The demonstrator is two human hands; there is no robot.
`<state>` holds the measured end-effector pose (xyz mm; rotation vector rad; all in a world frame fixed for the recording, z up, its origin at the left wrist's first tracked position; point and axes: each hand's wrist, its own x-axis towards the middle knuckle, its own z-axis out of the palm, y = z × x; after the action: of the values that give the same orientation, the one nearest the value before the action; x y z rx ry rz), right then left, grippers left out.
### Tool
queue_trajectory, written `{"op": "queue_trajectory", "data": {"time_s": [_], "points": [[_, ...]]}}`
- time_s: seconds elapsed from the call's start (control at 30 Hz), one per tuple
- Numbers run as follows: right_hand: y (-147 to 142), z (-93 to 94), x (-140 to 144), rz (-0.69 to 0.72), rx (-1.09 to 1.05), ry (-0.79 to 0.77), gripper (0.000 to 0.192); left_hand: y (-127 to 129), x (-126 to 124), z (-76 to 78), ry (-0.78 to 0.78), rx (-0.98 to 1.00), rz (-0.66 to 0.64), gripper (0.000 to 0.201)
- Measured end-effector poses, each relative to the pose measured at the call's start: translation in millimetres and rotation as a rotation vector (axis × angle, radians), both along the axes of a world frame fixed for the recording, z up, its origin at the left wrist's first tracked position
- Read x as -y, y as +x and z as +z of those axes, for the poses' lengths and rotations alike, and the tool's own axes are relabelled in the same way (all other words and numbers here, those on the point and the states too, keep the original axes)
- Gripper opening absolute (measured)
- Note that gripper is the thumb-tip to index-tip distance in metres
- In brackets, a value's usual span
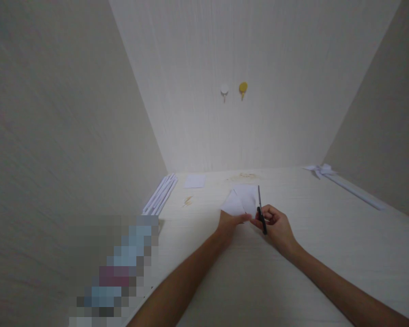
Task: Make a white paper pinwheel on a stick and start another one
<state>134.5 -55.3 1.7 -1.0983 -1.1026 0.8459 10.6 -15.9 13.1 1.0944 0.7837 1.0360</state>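
My left hand (229,223) pinches the near edge of a folded white paper (241,200) that is lifted slightly above the pale desk (293,254). My right hand (276,225) grips black-handled scissors (261,210). The blades point away from me along the paper's right edge. Whether the blades are apart is too small to tell.
Several rolled white paper sticks (160,195) lie along the left wall. A small white sheet (195,180) lies at the back. A white paper bow on a long stick (322,170) rests at the right wall. Two hooks (233,90) hang on the back wall. A blurred patch (119,272) covers the lower left.
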Motion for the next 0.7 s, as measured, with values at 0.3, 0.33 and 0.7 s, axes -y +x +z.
{"op": "queue_trajectory", "data": {"time_s": [0.3,0.33,0.7], "points": [[0.2,1.0,1.4,0.029,-0.024,-0.022,0.033,2.8,-2.0,5.3,-0.135,0.186,0.058,0.023],[0.2,0.7,1.4,0.029,-0.023,-0.023,0.033,2.7,-2.4,6.2,-0.143,0.205,0.064,0.021],[1.7,-2.0,-0.1,0.003,0.001,-0.015,0.035,1.7,-2.8,0.9,-0.032,0.091,0.015,0.029]]}}
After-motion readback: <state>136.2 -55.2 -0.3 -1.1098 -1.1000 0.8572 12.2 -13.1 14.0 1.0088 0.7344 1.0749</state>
